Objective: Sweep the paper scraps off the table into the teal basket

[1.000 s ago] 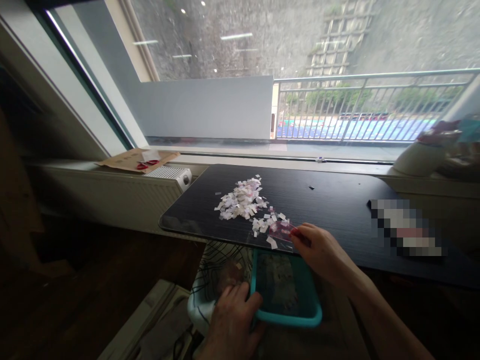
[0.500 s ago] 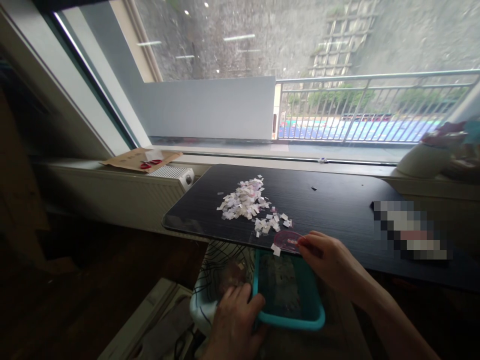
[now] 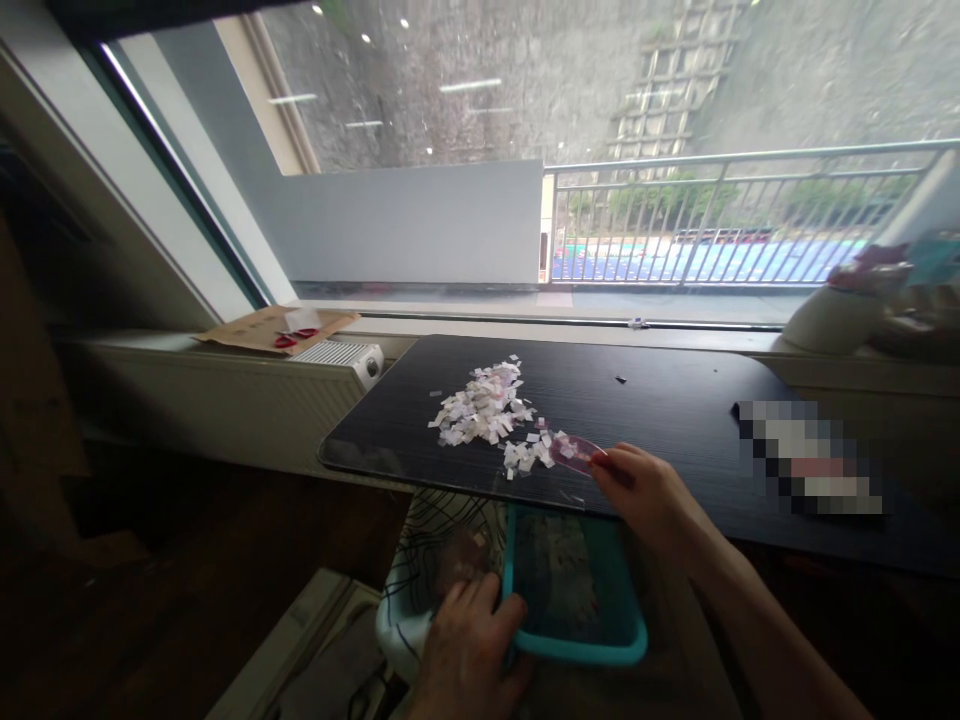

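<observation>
My right hand (image 3: 649, 495) pinches a flat, see-through pink plastic piece (image 3: 574, 453) with a rounded end. Its tip lies at the right side of a small cluster of white paper bits (image 3: 527, 455) near the front edge of the black table (image 3: 645, 420). Behind that cluster spreads a bigger heap of paper scraps (image 3: 480, 405). Below the table edge, my left hand (image 3: 472, 640) grips the left rim of a teal plastic bin (image 3: 585, 650), thumb on the rim. Dim, pale contents show inside the bin.
A pale container with a black-lined bag (image 3: 427, 540) stands left of the bin. Red scissors (image 3: 296, 338) lie on brown paper on the sill, beside a radiator (image 3: 337, 358). A blurred-out flat object (image 3: 810, 460) lies on the table's right side.
My right hand has moved the pink piece back from the table edge onto the small cluster. The paper scrap at the edge is no longer there. My left hand stays on the bin.
</observation>
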The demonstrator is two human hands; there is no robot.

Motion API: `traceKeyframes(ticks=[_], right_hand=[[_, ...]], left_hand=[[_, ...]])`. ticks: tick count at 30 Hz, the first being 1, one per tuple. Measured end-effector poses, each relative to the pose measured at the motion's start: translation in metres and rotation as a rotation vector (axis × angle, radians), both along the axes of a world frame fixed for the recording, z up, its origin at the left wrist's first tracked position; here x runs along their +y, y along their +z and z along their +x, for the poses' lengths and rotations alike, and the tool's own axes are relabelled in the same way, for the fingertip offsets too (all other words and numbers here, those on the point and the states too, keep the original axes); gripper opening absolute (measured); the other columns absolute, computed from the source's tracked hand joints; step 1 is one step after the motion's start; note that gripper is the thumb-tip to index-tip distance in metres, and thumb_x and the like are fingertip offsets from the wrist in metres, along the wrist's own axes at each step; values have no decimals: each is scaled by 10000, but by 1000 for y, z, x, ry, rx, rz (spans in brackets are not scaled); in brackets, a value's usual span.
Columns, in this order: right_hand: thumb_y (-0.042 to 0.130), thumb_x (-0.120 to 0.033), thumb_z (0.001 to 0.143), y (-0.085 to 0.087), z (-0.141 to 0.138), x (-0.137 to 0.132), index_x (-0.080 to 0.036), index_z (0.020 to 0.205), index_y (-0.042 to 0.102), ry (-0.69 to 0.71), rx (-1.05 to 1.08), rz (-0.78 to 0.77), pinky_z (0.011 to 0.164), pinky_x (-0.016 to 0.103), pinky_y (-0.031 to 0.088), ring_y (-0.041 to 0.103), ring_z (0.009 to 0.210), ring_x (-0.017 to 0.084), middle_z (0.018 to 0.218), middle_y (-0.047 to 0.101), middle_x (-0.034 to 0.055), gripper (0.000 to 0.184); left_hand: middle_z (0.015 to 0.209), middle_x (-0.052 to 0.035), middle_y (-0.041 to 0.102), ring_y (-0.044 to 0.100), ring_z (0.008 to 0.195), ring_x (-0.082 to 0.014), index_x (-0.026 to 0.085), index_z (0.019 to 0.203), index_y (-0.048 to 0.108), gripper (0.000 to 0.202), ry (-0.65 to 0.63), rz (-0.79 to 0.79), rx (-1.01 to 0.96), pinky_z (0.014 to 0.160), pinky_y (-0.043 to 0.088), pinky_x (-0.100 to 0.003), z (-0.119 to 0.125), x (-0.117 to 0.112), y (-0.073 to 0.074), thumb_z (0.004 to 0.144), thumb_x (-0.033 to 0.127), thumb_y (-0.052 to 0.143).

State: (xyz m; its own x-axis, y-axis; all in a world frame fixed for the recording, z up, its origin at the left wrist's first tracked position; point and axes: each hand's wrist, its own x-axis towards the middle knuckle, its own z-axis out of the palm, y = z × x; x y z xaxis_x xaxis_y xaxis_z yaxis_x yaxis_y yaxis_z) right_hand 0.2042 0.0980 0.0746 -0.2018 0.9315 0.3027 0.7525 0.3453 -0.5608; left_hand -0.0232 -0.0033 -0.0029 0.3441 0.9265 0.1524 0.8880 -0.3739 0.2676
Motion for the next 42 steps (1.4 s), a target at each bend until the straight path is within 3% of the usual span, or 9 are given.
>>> traceKeyframes(ticks=[15,42], right_hand=[[443,-317,863,-2,-1,2,-175,747,651,22,-25,-46,522,244,353,496,562,117,672,555,9,277],[473,-333,858,5,7,-21,-190,747,662,0,-4,-106,540,243,376,514,578,124,693,590,8,262]], left_hand=[[871,-37,541,503,821,-253,227,828,567,177,-24,17,2,728,338,-364,-2,-1,-4,680,166,643],[857,-33,517,487,792,-249,231,833,561,166,-18,31,-15,698,340,-356,0,0,2,696,152,613]])
